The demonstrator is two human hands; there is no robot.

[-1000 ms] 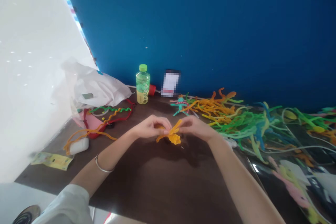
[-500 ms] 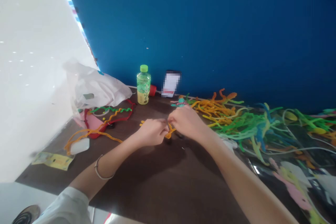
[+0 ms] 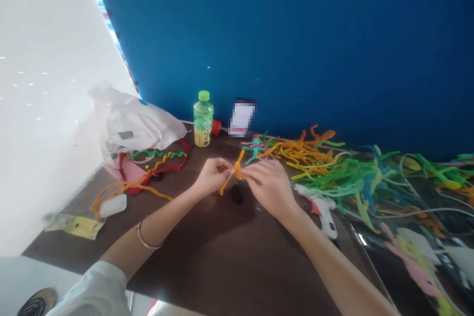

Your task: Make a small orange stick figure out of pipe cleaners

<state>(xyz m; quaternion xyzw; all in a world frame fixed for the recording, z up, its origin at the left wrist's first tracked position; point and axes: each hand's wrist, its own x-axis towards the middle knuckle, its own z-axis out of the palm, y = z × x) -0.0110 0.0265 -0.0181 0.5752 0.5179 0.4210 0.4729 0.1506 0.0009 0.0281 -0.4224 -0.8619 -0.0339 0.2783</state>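
A dark brown tabletop (image 3: 207,261) runs along a deep blue wall (image 3: 296,49), and the left hand (image 3: 211,177) and right hand (image 3: 268,186) meet above it, close together, their fingertips pinching an orange pipe-cleaner figure (image 3: 236,172) from either side, held in the air with its fuzzy arms splayed. Directly below lies a small dark lump (image 3: 237,193), its material unclear. The main risk lies in the springy wire: a loosened pinch could let a twisted arm spring open or drop the figure. Just right of the hands, an orange-trimmed white hot glue gun (image 3: 321,215) lies near a tangle of orange pipe cleaners (image 3: 305,157) and green pipe cleaners (image 3: 355,182); if hot, it could scorch fuzz or skin should a forearm drift across. A green-capped plastic bottle (image 3: 203,118) stands by the wall.
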